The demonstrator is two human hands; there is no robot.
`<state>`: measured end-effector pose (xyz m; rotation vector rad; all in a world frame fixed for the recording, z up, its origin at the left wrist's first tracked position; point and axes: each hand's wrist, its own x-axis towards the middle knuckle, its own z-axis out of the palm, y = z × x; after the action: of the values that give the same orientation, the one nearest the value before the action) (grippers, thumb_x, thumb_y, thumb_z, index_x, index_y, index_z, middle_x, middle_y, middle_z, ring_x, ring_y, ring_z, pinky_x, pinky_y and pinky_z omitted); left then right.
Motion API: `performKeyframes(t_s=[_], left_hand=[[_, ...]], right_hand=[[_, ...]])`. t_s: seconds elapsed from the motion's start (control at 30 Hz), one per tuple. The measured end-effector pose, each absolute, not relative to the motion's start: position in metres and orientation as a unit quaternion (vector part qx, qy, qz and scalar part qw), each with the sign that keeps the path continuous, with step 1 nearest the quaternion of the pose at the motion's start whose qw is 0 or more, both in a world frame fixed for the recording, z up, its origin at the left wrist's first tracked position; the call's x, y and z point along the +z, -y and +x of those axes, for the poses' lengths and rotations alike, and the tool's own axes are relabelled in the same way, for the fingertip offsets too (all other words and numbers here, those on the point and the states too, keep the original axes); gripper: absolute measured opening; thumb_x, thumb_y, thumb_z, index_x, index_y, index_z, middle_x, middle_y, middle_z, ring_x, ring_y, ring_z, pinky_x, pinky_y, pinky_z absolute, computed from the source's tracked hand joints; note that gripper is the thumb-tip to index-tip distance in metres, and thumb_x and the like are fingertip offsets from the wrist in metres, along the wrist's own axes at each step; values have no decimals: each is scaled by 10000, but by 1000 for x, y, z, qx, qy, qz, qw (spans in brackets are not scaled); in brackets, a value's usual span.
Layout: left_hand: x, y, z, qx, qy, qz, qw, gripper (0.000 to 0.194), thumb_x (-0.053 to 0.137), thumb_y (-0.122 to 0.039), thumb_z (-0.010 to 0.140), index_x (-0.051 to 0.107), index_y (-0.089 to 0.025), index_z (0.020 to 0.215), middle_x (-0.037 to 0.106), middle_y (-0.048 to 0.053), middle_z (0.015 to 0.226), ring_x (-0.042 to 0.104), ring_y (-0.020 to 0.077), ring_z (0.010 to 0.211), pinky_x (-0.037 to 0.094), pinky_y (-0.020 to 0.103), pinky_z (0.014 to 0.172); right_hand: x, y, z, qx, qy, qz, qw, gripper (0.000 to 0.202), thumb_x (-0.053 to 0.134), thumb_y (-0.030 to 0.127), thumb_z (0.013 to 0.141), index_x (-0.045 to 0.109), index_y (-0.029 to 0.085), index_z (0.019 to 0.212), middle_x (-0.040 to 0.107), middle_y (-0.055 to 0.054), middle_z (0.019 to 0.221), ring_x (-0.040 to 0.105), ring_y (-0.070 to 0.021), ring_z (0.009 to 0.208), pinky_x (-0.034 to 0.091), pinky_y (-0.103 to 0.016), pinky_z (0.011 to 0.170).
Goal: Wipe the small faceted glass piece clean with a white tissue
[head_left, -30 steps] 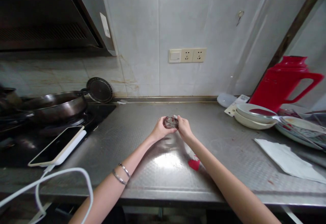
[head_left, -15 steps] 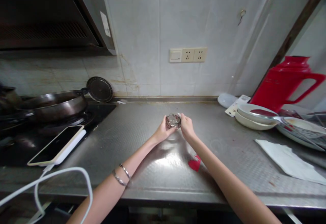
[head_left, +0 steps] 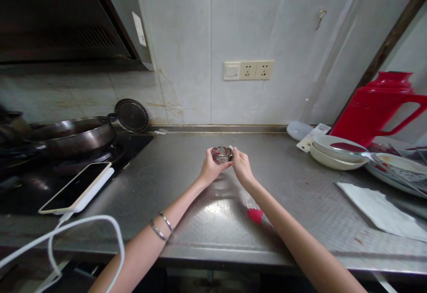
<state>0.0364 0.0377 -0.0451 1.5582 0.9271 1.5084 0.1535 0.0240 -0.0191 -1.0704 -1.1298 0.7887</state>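
A small clear glass bowl (head_left: 221, 154) with a dark patterned rim is held up over the middle of the steel counter (head_left: 187, 150). My left hand (head_left: 211, 167) is closed round its left and near side, thumb across the front. At the right side of the bowl, my right hand (head_left: 241, 165) has its fingers pressed together, pinching a small whitish thing by the rim that is too small to name. On the counter, partly hidden by my right forearm, lies a red object (head_left: 255, 215).
At the left, a pan (head_left: 76, 138) sits on the stove, with a phone (head_left: 75, 188) and white cable nearer. Stacked bowls (head_left: 336, 153), a red thermos jug (head_left: 370, 110) and a white cloth or paper (head_left: 380, 208) are on the right.
The glass bowl and my left hand have shifted slightly left and up. My right hand has moved a little left with them, and the bowl appears turned.
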Motion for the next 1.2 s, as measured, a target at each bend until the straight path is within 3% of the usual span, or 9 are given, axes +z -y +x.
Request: performKeyframes(t_s=[0.1, 0.2, 0.33, 0.53, 0.7, 0.87, 0.97, 1.1, 1.2], left_hand=[[-44, -36, 37, 589, -374, 607, 381, 900, 852, -357, 488, 358, -160, 1214, 538, 154, 1184, 587, 246, 1046, 442, 428, 951], [-40, -31, 37, 537, -349, 621, 452, 997, 842, -309, 526, 275, -168, 1334, 536, 167, 1237, 575, 258, 1091, 410, 445, 994], [-35, -25, 38, 490, -286, 623, 538, 904, 804, -277, 599, 314, -151, 1348, 549, 164, 1256, 575, 252, 1109, 415, 417, 1004], [-32, -29, 35, 488, -347, 668, 442, 744, 856, -287, 489, 523, -123, 1134, 656, 126, 1068, 632, 231, 969, 483, 361, 898], [-28, -36, 30, 546, -391, 655, 346, 717, 849, -337, 489, 513, -133, 1088, 663, 121, 1037, 644, 217, 934, 492, 342, 859], [-25, -37, 29, 543, -404, 648, 348, 704, 843, -367, 504, 509, -140, 1082, 654, 131, 1048, 637, 237, 963, 487, 377, 880], [-23, -29, 31, 526, -351, 657, 410, 748, 851, -327, 500, 482, -149, 1126, 614, 135, 1142, 606, 234, 1033, 470, 384, 924], [-18, -17, 31, 434, -308, 655, 537, 843, 782, -319, 617, 330, -197, 1318, 588, 131, 1174, 626, 216, 927, 556, 370, 734], [-15, -15, 29, 398, -332, 664, 538, 967, 768, -344, 629, 208, -204, 1404, 595, 149, 1153, 628, 226, 852, 556, 335, 580]], right_hand=[[-18, -23, 153, 341, 494, -472, 646, 449, 434, 536, 785, 580, 149, 611, 595, -24, 623, 483, -143, 611, 339, -243, 562], [-20, -29, 161, 345, 476, -479, 652, 446, 463, 541, 763, 587, 142, 606, 581, -22, 591, 470, -140, 585, 333, -247, 550], [-19, -36, 174, 362, 461, -484, 650, 460, 509, 562, 727, 626, 133, 611, 587, -31, 548, 507, -162, 593, 356, -259, 566], [-11, -31, 170, 380, 483, -463, 639, 489, 492, 579, 730, 660, 123, 682, 625, -45, 612, 521, -166, 615, 367, -258, 583], [-12, -24, 159, 369, 509, -453, 633, 486, 457, 567, 770, 647, 127, 688, 607, -25, 626, 487, -145, 614, 354, -247, 584], [-12, -20, 156, 354, 513, -460, 632, 476, 442, 560, 793, 615, 137, 658, 611, -27, 648, 482, -142, 620, 340, -240, 570], [-11, -22, 161, 338, 510, -469, 637, 472, 445, 556, 794, 607, 142, 633, 617, -26, 634, 496, -148, 634, 345, -241, 579], [-11, -28, 169, 349, 501, -468, 639, 495, 479, 595, 749, 638, 136, 656, 639, -35, 637, 526, -162, 633, 368, -255, 597], [-10, -28, 170, 385, 493, -455, 634, 495, 501, 599, 729, 673, 135, 724, 668, -51, 672, 572, -183, 654, 407, -279, 640]])
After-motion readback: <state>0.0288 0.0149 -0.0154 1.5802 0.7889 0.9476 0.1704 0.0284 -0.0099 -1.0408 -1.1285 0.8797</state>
